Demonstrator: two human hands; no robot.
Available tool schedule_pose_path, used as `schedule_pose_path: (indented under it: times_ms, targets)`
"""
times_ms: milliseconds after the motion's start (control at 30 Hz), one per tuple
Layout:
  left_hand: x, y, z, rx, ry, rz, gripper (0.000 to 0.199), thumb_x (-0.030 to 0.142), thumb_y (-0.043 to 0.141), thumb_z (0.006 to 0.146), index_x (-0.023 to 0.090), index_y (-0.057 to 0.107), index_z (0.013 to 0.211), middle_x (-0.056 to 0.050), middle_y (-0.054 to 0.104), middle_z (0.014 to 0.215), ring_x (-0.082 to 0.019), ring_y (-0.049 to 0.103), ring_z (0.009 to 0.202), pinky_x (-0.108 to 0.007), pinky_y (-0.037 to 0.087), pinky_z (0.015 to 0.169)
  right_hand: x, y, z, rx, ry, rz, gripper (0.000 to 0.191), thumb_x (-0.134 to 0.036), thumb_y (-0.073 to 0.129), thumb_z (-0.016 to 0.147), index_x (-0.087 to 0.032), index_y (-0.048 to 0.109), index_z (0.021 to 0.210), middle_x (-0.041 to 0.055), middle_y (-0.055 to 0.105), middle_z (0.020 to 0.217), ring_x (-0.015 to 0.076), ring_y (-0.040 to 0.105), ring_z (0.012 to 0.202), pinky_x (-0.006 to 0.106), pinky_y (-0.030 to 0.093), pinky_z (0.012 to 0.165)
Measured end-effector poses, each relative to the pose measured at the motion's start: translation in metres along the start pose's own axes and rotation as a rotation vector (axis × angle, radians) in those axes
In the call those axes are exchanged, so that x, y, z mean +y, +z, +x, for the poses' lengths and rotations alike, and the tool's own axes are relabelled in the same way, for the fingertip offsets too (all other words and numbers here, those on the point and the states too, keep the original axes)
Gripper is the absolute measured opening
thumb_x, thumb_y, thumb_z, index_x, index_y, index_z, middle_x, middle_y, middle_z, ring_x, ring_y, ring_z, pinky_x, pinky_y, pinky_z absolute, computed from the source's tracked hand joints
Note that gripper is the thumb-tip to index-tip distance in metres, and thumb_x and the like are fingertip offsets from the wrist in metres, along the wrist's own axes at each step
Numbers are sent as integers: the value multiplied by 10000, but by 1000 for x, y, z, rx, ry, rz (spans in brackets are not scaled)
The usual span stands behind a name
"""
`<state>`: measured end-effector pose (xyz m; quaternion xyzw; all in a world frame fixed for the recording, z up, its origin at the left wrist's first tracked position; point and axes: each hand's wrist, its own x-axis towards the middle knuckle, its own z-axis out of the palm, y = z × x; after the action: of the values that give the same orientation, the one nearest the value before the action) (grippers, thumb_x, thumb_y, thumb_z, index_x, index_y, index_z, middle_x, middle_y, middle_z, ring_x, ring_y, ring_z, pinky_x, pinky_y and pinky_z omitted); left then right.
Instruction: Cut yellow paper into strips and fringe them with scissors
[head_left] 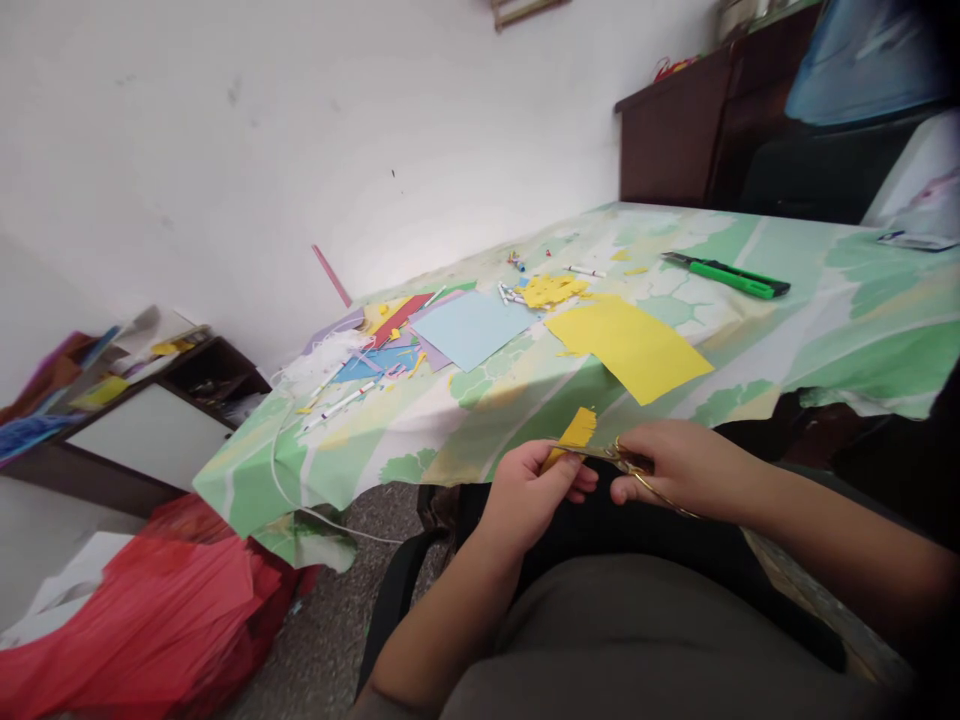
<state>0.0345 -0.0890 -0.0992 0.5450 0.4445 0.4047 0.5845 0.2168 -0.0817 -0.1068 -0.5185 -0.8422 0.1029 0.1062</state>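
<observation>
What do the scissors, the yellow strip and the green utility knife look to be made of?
Scissors: seemingly metal, given the shiny, gold-toned gleam. Yellow strip: likely matte paper, being thin with a fringed end. Green utility knife: probably smooth plastic casing, from its even, bright colour.

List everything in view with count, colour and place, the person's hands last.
tablecloth: 1, green, white and yellow, centre
large sheet: 1, yellow, over the cloth's front edge
pale sheet: 1, light blue, centre
paper shreds: one pile, yellow, behind the large sheet
other papers: several, red, purple and blue, cloth's left
markers: several, mainly white, scattered on the cloth
utility knife: 1, green and black, cloth's right
cord: 1, white, cloth's left end
red plastic: one heap, red, lower left
cabinets: 2, dark brown and white, left and right
wall: at least 1, white, background
scissors: 1, gold handles, front
paper strip: 1, yellow, at the scissors
left hand: 1, bare, holding the strip
right hand: 1, bare, on the scissors
</observation>
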Motion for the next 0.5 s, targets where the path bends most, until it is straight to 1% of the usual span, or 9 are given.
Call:
schedule_pose_path:
  times_ms: [200,333,500]
  targets:
    - [-2,1,-1,-15,7,-19,214,315,576,703,116,568,624,-28,616,571,-79,531,473,-200,449,484,-3,-3,-2,-1,-15,53,443,-627,436,696,-194,451,603,2,502,561,124,400,506,232,206,463]
    - [-6,4,-1,9,22,-68,191,299,577,706,120,570,640,-14,610,567,-76,537,483,-190,444,488,-6,-3,-3,-17,-33,93,406,-588,456,706,-193,444,609,-4,491,564,113,386,493,235,215,465]
    - [-8,6,0,41,27,-87,183,285,573,708,120,564,630,-9,607,556,-72,533,471,-189,439,490,-6,-3,-3,-27,-15,104,387,-570,462,708,-195,440,618,0,493,574,116,396,505,235,227,464]
